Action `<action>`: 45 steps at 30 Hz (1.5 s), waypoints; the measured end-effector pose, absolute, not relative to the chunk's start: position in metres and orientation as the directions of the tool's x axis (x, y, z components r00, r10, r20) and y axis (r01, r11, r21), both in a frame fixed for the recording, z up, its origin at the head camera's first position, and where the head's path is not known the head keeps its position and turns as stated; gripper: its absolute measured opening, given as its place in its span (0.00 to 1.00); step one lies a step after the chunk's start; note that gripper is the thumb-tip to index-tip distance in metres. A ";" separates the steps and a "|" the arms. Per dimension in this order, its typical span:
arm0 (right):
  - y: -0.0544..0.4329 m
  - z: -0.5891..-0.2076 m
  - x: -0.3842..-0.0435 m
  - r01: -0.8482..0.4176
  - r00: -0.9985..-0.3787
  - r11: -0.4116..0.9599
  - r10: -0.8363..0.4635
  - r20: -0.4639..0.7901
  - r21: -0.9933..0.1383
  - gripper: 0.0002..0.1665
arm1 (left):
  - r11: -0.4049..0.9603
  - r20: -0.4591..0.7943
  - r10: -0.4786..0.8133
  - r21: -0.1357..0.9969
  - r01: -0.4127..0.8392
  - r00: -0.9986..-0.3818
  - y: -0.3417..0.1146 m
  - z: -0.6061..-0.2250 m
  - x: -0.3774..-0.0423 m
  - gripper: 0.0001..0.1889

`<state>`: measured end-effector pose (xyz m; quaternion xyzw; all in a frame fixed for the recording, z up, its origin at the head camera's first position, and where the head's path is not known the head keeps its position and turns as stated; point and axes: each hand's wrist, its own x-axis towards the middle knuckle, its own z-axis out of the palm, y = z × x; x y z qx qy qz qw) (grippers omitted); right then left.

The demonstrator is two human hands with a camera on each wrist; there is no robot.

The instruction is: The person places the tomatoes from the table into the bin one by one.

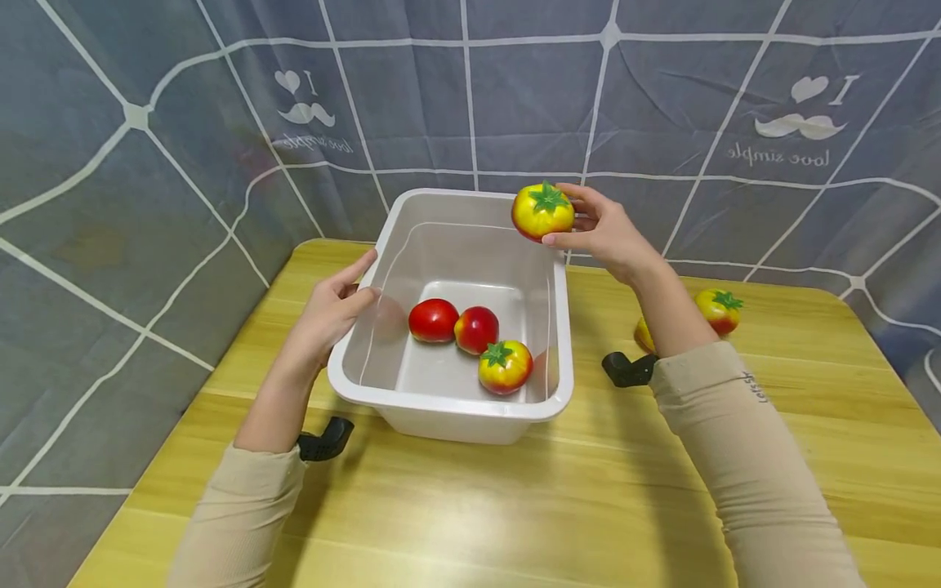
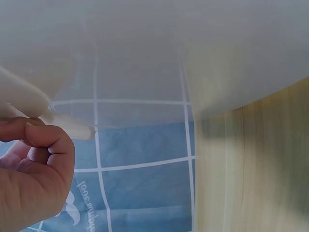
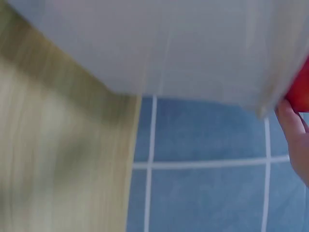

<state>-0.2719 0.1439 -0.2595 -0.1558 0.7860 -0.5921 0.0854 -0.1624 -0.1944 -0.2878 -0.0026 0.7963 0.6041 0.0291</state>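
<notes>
My right hand (image 1: 610, 233) holds a yellow-and-red toy fruit with a green leafy cap (image 1: 540, 214) over the far right corner of a light grey plastic bin (image 1: 450, 416). In the right wrist view only the fruit's red underside (image 3: 300, 92) shows, by the fingers. On the bin's left side, my left hand (image 1: 327, 314) grips the rim; its curled fingers show at that rim in the left wrist view. On the bin floor lie two mostly red toy fruits (image 1: 434, 320) and a yellow-and-red one with a green cap (image 1: 506, 367).
Right of the bin, a capped yellow-and-red fruit (image 1: 719, 310) lies on the wooden table (image 1: 470, 506), with a yellow fruit (image 1: 644, 335) partly hidden behind my right forearm. A grey curtain with white lines (image 1: 529, 98) hangs behind. Black wrist mounts (image 1: 327, 439) stick out from both sleeves.
</notes>
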 end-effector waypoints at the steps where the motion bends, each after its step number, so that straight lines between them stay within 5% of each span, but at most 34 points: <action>1: 0.141 -0.261 -0.272 -0.145 -0.935 0.249 -0.352 0.050 -0.958 0.43 | 0.265 -0.053 0.033 0.963 -0.042 -0.998 -0.194 -0.288 -0.162 0.30; 15: 0.138 -0.275 -0.270 -0.134 -0.947 0.124 -0.308 0.090 -0.983 0.38 | 0.239 -0.045 0.035 0.970 -0.036 -0.998 -0.195 -0.289 -0.162 0.30; 38: 0.257 -0.291 -0.249 -0.052 -0.989 0.306 -0.151 0.006 -0.951 0.37 | 0.222 -0.037 0.019 0.975 -0.032 -0.999 -0.193 -0.290 -0.162 0.30; 45: 0.287 -0.300 -0.240 -0.039 -0.995 0.477 -0.096 -0.007 -0.878 0.40 | 0.220 -0.049 0.028 0.975 -0.041 -0.998 -0.193 -0.290 -0.162 0.30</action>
